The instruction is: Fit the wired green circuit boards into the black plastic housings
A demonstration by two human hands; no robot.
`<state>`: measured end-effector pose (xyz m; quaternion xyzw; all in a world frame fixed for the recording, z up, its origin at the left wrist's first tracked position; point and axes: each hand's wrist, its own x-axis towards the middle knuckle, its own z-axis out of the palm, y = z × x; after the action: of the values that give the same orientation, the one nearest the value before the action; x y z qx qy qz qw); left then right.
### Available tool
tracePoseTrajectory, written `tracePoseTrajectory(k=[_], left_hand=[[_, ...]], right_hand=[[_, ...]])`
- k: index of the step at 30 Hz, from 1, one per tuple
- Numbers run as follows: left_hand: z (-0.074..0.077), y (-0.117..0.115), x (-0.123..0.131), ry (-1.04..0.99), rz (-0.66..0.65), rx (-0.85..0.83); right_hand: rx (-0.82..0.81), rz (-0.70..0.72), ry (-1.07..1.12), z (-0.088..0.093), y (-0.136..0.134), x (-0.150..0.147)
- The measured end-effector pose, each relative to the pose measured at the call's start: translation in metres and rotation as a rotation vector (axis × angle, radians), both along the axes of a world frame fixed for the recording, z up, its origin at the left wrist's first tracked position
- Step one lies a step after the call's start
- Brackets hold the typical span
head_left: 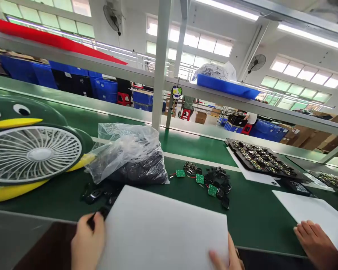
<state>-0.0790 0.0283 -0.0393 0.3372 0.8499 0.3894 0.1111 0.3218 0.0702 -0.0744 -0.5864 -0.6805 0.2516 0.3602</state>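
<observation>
head — left fingers [99, 222] around one black part [91, 221], seemingly; right fingers [233, 253] around one sheet [166, 232]

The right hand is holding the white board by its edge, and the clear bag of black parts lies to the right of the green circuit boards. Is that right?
Not quite. The head view shows the bag to the left of the green circuit boards. The right hand is indeed holding the white board by its edge.

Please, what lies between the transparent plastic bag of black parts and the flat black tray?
In the head view, small square green circuit boards, a pile of black parts and a flat white sheet.
</observation>
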Motion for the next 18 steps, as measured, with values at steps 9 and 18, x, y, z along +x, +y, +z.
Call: tracePoseTrajectory(k=[9, 18], left_hand=[[0.029, 0.004, -0.009, 0.041, -0.506, -0.036], [0.003, 0.012, 0.051, 0.13, -1.014, -0.094]], right_hand=[[-0.202, -0.233, -0.089, 0.016, 0.004, 0.001], [0.031, -0.3, -0.332, 0.023, -0.001, -0.016]])
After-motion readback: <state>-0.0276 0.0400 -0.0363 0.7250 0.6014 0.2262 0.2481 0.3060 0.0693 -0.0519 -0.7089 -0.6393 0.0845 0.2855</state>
